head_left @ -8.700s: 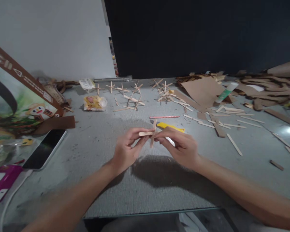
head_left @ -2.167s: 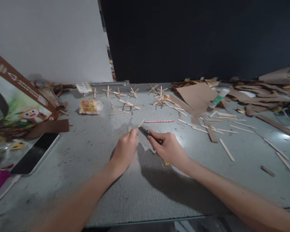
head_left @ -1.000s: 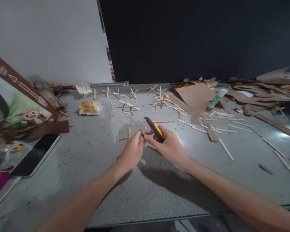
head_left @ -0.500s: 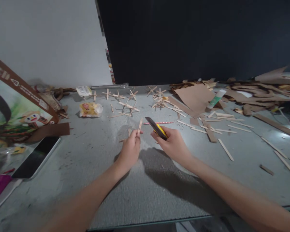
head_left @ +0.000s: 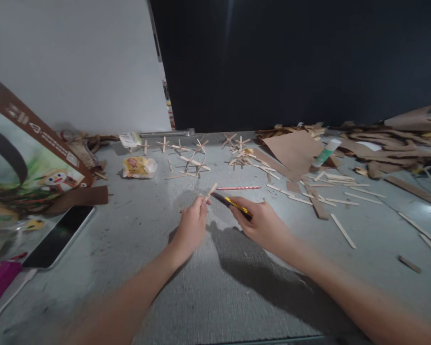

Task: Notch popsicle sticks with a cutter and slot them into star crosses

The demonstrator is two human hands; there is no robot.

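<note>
My left hand (head_left: 193, 224) is closed around a wooden craft stick (head_left: 211, 189), whose upper end sticks out above the thumb. In my right hand (head_left: 264, 221) I grip a yellow and black utility knife (head_left: 239, 206). Its blade end points up and left and meets the stick just above my left fingertips; whether it cuts into the wood is too small to tell. Just beyond the knife a red patterned pencil (head_left: 239, 188) lies on the grey table (head_left: 187, 302). Part of another wooden piece shows behind my left hand, mostly hidden.
Several crossed-stick pieces (head_left: 196, 165) stand toward the back. Loose craft sticks (head_left: 343, 231), brown cardboard (head_left: 290, 148) and a glue stick (head_left: 326, 152) lie on the right. To the left are a phone (head_left: 59, 237), a yellow packet (head_left: 139, 167) and a printed box (head_left: 39, 139).
Earlier both hands held a crossed-stick piece while the knife lay on the table. The knife is now in my right hand. Since half a second ago its blade has tilted down against the stick.
</note>
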